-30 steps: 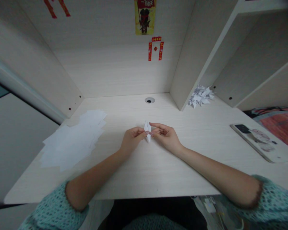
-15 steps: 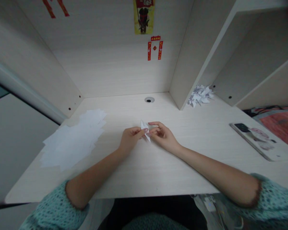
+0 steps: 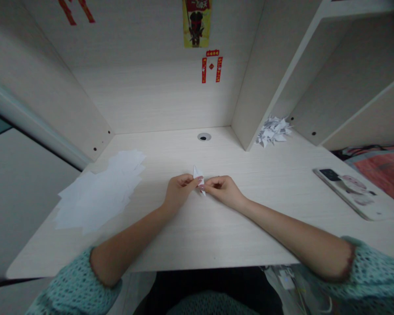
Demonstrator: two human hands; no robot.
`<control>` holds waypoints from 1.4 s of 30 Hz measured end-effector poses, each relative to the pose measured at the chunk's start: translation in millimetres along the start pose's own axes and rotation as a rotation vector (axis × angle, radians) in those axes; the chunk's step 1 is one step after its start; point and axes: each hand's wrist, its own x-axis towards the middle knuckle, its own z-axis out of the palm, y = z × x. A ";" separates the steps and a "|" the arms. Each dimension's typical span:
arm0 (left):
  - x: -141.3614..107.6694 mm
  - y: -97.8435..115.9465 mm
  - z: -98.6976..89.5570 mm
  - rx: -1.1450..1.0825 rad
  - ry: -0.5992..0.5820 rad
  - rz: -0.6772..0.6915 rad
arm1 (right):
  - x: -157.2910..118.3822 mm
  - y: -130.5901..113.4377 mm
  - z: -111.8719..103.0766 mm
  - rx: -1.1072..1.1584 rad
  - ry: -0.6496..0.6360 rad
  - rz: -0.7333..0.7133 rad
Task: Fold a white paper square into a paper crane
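A small piece of folded white paper (image 3: 197,172) with pointed ends is held between my two hands, just above the middle of the desk (image 3: 180,238). My left hand (image 3: 180,190) pinches it from the left, thumb laid across its front. On the other side, my right hand (image 3: 225,191) is closed, with thumb and forefinger pinching the paper's lower right edge. The fingertips cover part of the folds.
White paper sheets (image 3: 98,192) lie in a spread pile at the left. A heap of small folded papers (image 3: 274,130) sits at the back right, beyond an upright panel (image 3: 265,74). A phone (image 3: 351,192) lies at the right, near red cloth (image 3: 381,170).
My right hand's raised fingers have curled in, and its thumb and forefinger have closed on the paper's lower part. My left hand has kept its pinch almost unmoved.
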 end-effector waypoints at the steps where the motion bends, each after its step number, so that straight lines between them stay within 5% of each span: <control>1: 0.0 -0.9 0.1 -0.008 -0.006 -0.001 | 0.3 -0.1 -0.2 0.005 -0.009 0.003; 21: -1.4 -1.8 2.9 -0.167 -0.037 -0.054 | -0.8 -5.7 -1.1 0.072 -0.094 0.038; 42: 2.8 -7.8 0.6 -0.084 0.114 -0.021 | -3.0 -7.3 0.2 0.043 -0.151 0.005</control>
